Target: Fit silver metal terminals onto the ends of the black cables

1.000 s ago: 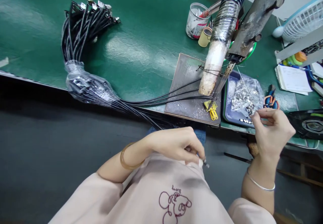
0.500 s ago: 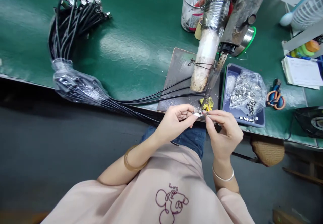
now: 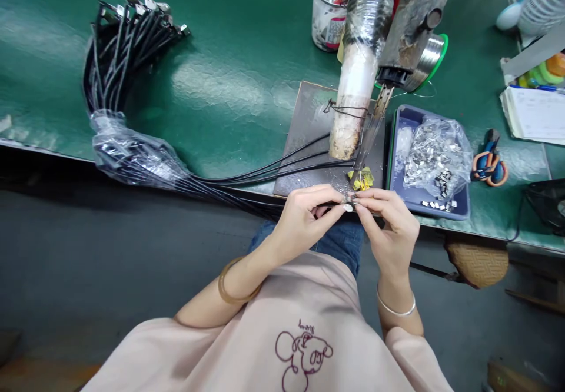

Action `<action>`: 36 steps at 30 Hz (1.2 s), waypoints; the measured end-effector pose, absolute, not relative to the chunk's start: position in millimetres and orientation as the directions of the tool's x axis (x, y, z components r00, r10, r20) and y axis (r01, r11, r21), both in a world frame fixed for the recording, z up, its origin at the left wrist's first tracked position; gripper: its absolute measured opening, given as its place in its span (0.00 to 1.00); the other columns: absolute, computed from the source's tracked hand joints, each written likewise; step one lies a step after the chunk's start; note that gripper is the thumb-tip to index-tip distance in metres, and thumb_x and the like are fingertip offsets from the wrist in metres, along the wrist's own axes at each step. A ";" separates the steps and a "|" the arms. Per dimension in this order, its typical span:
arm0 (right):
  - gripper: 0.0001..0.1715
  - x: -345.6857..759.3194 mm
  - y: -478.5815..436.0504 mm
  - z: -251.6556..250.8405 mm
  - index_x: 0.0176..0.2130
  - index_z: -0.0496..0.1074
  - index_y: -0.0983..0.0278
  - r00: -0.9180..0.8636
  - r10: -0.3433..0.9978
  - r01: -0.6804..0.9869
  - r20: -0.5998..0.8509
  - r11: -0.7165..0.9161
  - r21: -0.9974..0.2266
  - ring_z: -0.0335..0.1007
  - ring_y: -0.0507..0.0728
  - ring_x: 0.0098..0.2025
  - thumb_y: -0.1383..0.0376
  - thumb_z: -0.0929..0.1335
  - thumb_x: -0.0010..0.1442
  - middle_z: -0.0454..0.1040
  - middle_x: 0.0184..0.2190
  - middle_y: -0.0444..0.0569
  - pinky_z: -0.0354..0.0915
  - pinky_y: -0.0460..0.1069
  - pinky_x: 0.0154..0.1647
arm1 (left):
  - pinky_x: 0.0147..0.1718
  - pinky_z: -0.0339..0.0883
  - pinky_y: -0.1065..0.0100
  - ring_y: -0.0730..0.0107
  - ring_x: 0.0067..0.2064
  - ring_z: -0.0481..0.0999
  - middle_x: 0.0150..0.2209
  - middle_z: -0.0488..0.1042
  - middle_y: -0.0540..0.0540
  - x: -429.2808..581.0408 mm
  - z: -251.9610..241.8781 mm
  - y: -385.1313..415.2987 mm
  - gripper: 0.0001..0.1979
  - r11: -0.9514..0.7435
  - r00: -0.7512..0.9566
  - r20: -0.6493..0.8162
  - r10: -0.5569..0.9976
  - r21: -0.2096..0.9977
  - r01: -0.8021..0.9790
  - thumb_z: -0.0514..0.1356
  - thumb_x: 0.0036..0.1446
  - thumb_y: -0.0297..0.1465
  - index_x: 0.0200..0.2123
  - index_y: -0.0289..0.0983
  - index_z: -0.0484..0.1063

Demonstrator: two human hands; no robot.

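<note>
My left hand (image 3: 309, 212) is closed in a pinch on the end of a black cable, just off the table's front edge. My right hand (image 3: 388, 224) meets it from the other side, thumb and fingertips pinched on a small silvery connector (image 3: 348, 201) at that cable end. Fingers cover most of both. Just beyond the fingertips, the tip of a soldering iron (image 3: 382, 106) points down at a yellow sponge-like scrap (image 3: 364, 178). From the left, a bundle of black cables (image 3: 220, 190), partly wrapped in clear plastic (image 3: 136, 150), runs toward my left hand.
A grey board (image 3: 304, 121) lies under the iron, with a foil-wrapped duct (image 3: 359, 80) hanging over it. To the right are a blue tray (image 3: 406, 189) of small metal parts and orange-handled cutters (image 3: 489, 165). A solder spool (image 3: 426, 62) and a plastic tub (image 3: 324, 18) stand behind.
Both hands stay together with the fingertips slightly lower and closer around the connector. The view has shifted a little; the bench things appear slightly displaced.
</note>
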State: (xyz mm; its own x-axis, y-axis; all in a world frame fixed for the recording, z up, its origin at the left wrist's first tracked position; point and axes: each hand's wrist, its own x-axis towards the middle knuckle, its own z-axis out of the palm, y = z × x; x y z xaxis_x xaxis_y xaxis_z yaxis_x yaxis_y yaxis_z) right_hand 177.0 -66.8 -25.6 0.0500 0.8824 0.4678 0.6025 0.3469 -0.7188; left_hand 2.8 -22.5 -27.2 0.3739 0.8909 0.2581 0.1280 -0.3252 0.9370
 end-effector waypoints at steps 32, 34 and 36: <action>0.03 170.3 -73.8 -24.9 0.37 0.78 0.61 0.315 0.873 0.432 0.372 0.218 -0.875 0.81 0.55 0.43 0.69 0.72 0.63 0.78 0.42 0.49 0.79 0.50 0.43 | 0.24 0.62 0.76 0.80 0.21 0.65 0.22 0.74 0.51 -6.9 -24.3 -22.4 0.06 0.286 0.540 -0.173 0.824 0.949 -0.133 0.60 0.63 0.30 0.34 0.33 0.71; 0.06 169.5 -73.0 -23.3 0.39 0.78 0.60 0.303 0.833 0.520 0.464 0.263 -0.812 0.80 0.55 0.42 0.71 0.71 0.63 0.79 0.40 0.48 0.79 0.50 0.41 | 0.25 0.62 0.76 0.80 0.22 0.66 0.22 0.72 0.52 -6.3 -25.2 -20.1 0.06 0.343 0.544 -0.201 0.815 0.924 -0.172 0.62 0.61 0.31 0.35 0.32 0.72; 0.10 168.3 -73.2 -22.9 0.42 0.77 0.59 0.248 0.795 0.572 0.553 0.341 -0.746 0.80 0.56 0.43 0.73 0.69 0.64 0.81 0.40 0.48 0.78 0.52 0.42 | 0.25 0.59 0.76 0.80 0.23 0.64 0.22 0.68 0.53 -4.7 -26.4 -18.6 0.07 0.346 0.535 -0.198 0.821 0.919 -0.191 0.63 0.60 0.31 0.34 0.32 0.73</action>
State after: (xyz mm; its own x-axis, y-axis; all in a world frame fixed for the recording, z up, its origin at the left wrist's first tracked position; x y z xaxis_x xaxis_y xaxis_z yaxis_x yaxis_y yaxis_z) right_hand 168.3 -73.2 -22.9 0.2477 0.7954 0.5531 0.5716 0.3410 -0.7463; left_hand -4.7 -18.6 -26.4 0.5350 0.8213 -0.1982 -0.1910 0.3461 0.9186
